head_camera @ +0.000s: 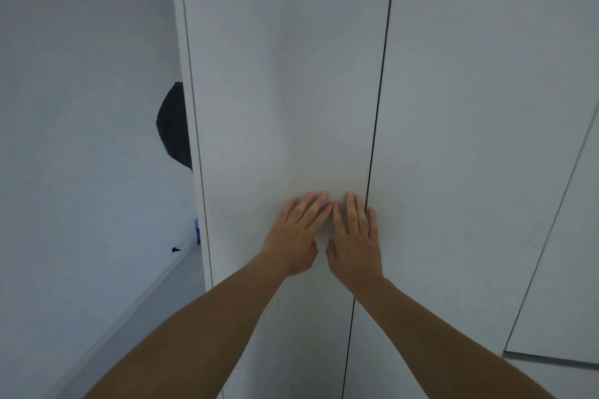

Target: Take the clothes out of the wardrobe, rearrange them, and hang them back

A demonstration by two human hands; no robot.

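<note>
Head view looks down two bare forearms to a pair of hands laid flat on the wardrobe [291,74], whose white doors are closed. The left hand [296,235] rests on the left door [278,107] with fingers straight and slightly fanned, angled toward the dark seam [379,91] between the doors. The right hand [355,238] lies just beside it, fingers straight and close together, its outer fingers crossing the seam onto the right door [470,107]. Neither hand grips anything; I see no handle or knob, so my guess is these are push-to-open doors and the palms sit by the seam to press the latch free. The hands almost touch at the fingertips. The clothes must be inside; none show, so nothing has yet come out. The wardrobe itself is plain, smooth and matte, with flat panels running well above the hands and a further panel [567,253] at the far right. Past its left edge a dark rounded object [173,126] pokes out against the wall [81,107]; I cannot tell what it is.
</note>
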